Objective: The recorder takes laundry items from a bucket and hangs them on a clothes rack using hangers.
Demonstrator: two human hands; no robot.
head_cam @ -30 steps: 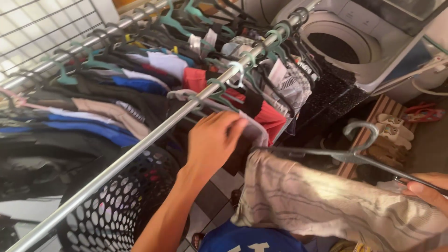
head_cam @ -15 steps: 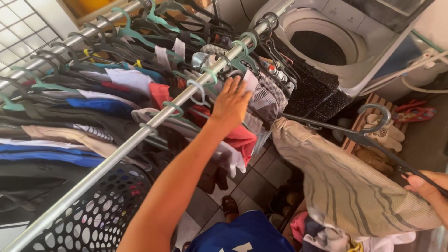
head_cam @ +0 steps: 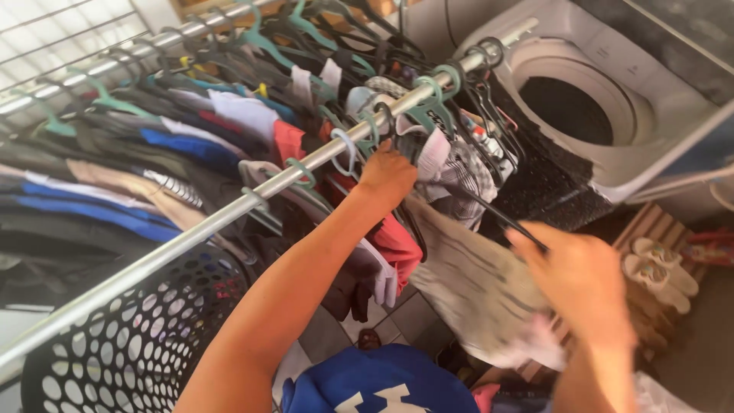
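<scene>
Though blurred, right hand (head_cam: 581, 279) fingers grip hanger (head_cam: 489, 210), left hand (head_cam: 386, 177) fingers hidden, unclear.

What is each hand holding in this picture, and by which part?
The right hand grips a dark hanger by its arm, carrying a beige striped cloth. The left hand is among the hung clothes; its hold cannot be told.

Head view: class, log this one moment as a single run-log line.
left hand: at metal rail, among hung clothes | right hand: grip on dark hanger carrying striped beige garment | beside: washing machine, black perforated basket
</scene>
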